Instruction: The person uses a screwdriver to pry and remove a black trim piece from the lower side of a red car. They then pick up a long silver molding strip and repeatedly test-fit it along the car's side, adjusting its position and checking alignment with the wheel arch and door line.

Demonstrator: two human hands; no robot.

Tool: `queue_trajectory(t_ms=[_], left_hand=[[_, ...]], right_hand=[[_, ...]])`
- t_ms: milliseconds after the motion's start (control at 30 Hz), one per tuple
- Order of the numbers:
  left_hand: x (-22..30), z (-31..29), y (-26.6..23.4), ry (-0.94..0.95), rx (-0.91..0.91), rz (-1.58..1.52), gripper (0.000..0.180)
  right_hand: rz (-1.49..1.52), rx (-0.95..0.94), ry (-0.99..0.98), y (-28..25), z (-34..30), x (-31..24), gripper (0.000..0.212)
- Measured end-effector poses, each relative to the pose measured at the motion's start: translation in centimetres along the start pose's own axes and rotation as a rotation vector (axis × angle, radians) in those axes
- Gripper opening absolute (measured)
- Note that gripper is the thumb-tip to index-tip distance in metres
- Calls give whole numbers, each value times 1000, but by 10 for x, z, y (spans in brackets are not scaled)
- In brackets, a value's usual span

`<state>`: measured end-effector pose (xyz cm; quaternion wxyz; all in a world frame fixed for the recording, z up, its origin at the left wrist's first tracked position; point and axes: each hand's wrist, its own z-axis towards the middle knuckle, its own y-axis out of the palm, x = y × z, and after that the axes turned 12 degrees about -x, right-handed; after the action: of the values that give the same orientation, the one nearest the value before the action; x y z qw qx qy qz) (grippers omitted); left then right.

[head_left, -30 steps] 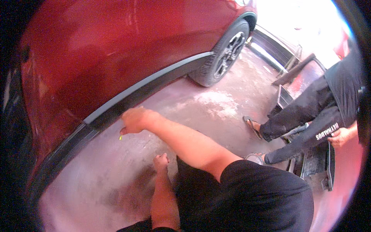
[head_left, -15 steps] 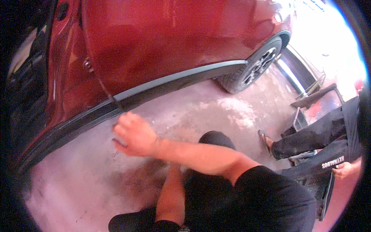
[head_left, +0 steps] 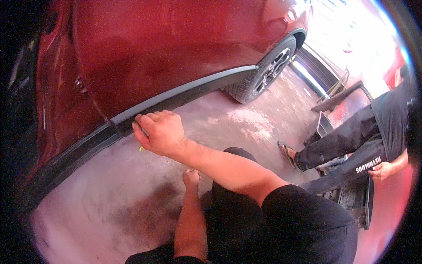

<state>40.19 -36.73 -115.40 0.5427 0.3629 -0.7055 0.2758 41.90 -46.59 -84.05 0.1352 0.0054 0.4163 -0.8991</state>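
A red car fills the upper left, its door panel (head_left: 171,44) meeting a grey trim strip (head_left: 189,90) and a dark sill (head_left: 99,138). My right hand (head_left: 160,132) is beside the strip's near end, its fingers curled closed. A small yellow-green bit (head_left: 141,148) shows below its thumb; what the fingers hold is hidden, and I cannot tell whether they touch the trim. Lower down, near my knee, my left hand (head_left: 191,177) is closed in a loose fist. Anything inside it is too small to make out.
The car's wheel (head_left: 268,72) stands beyond the sill. At right, a person in dark clothes (head_left: 347,141) has a sandalled foot (head_left: 288,154) on the stained floor (head_left: 145,198). Dark panels and frames (head_left: 345,99) stand behind that person. A small metal fitting (head_left: 80,83) sits by the panel seam.
My right hand has moved up against the sill area, its fingers curling. My left hand has come out from behind the right forearm. The whole view has shifted, moving the car leftward in it.
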Motion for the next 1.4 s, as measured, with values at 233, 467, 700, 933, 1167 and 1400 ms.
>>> queue_trajectory(t_ms=[233,467,700,933,1167,1400], left_hand=[[-6,9,7,-38,-60,25,19],[-6,31,3,-68,-50,22,19],[-57,-16,21,-334,-26,262,20],[3,-27,16,-399,347,-114,23],[25,-96,-116,-459,999,-227,27],[226,-283,-153,12,1726,-558,61]], right_hand=[[168,-71,-150,11,-15,-22,19],[220,-228,-123,7,14,-7,21],[443,-440,-428,26,-18,-85,17],[-425,-621,-751,-41,43,-79,33],[-955,-873,-722,-118,28,-99,45],[-637,-348,-1224,-83,43,1,45]])
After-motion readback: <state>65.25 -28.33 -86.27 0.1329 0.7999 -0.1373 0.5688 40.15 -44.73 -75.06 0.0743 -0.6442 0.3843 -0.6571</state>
